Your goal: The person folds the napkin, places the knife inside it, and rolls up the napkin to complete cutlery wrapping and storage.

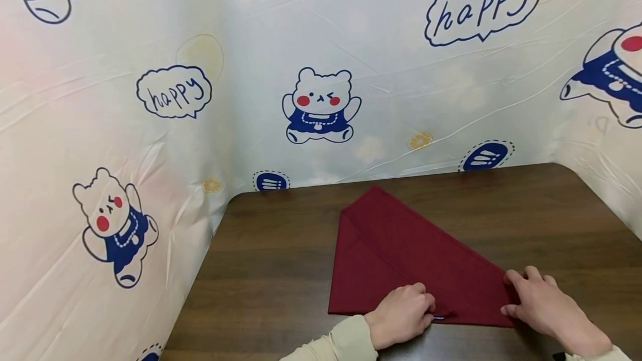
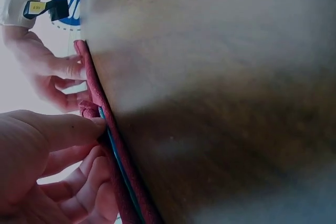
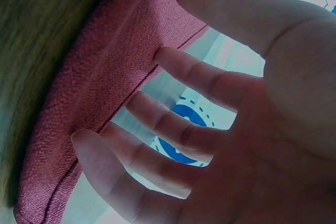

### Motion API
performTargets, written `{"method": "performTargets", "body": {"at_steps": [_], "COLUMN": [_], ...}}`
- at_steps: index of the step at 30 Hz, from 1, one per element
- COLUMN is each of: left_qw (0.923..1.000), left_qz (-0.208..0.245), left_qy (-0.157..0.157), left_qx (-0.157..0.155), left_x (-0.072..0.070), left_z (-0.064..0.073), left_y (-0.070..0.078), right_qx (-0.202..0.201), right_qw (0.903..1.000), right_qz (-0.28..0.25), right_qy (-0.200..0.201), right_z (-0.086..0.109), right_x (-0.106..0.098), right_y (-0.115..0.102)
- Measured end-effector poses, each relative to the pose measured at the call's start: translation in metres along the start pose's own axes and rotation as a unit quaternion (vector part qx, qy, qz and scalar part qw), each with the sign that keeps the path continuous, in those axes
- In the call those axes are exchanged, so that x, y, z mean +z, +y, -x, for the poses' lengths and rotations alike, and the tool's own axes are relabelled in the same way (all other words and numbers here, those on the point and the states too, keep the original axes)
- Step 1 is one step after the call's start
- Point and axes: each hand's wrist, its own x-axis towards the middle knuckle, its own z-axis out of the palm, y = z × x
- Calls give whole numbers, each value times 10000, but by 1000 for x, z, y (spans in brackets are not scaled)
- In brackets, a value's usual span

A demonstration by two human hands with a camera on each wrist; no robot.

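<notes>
A dark red folded cloth (image 1: 396, 255) lies flat on the table, with one pointed corner toward the back and a straight edge along the front. My left hand (image 1: 403, 313) pinches that front edge near its middle, thumb against curled fingers. In the left wrist view the left hand (image 2: 58, 150) holds the cloth edge (image 2: 97, 87), where a thin blue strip (image 2: 119, 156) shows between the layers. At the right corner, my right hand (image 1: 546, 302) touches the cloth. The right wrist view shows the right hand's spread fingers (image 3: 199, 80) with their tips against the fabric (image 3: 100, 72).
The brown wooden table (image 1: 271, 261) has rounded back corners. A pale curtain (image 1: 391, 116) printed with cartoon bears and "happy" bubbles hangs behind the table and along its sides. A black strap with a yellow label (image 2: 39, 8) is on the right wrist.
</notes>
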Motion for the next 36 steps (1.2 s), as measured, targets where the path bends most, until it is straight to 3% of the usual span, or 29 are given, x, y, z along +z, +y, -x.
{"method": "performTargets", "body": {"at_steps": [7,15,24,32,36], "left_qw": [9981,9962,9974,9954,9985], "left_qz": [-464,-679,-549,-747,-287], "left_qy": [292,329,258,338,13], "left_qx": [290,439,385,503,465], "left_x": [-4,-2,-2,2,0], "left_z": [2,5,6,9,10], "left_y": [3,4,4,3,1], "right_qx": [45,-13,-24,23,61], "right_qw": [9999,10000,10000,10000,9999], "right_qz": [20,6,-3,-38,-132], "right_qy": [-122,-95,-21,-68,-63], "right_z": [-2,-2,-2,-3,-3], "right_x": [0,2,6,7,5], "right_y": [1,3,5,8,10]}}
